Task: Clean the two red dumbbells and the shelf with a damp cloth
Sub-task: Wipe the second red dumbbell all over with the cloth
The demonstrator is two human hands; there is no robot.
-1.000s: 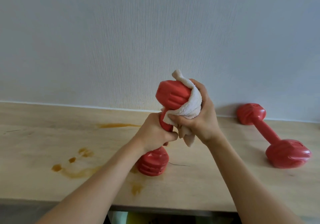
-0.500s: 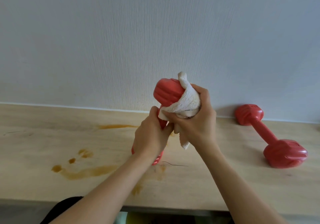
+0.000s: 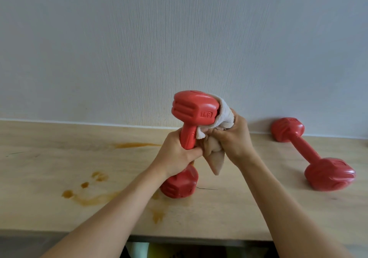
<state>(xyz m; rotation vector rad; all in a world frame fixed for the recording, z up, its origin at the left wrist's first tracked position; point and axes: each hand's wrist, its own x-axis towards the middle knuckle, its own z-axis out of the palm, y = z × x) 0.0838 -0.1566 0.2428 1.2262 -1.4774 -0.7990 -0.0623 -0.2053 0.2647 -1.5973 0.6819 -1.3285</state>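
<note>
A red dumbbell (image 3: 194, 110) stands nearly upright in the middle, its lower head on the pale wooden shelf (image 3: 49, 168). My left hand (image 3: 176, 156) grips its handle. My right hand (image 3: 233, 138) grips a white cloth (image 3: 224, 116) bunched against the right side of the upper head, and a brownish tail of the cloth hangs below the fist. The second red dumbbell (image 3: 310, 154) lies on the shelf at the right, one head near the wall.
Orange-brown stains (image 3: 87, 198) spread over the shelf left of and under the held dumbbell, with a streak (image 3: 135, 144) near the wall. A white textured wall (image 3: 179, 48) rises behind. The shelf's front edge (image 3: 199, 237) runs along the bottom.
The cloth has slid from over the top of the upper head to its right side and underside. The dumbbell's lower head shows again below my left hand.
</note>
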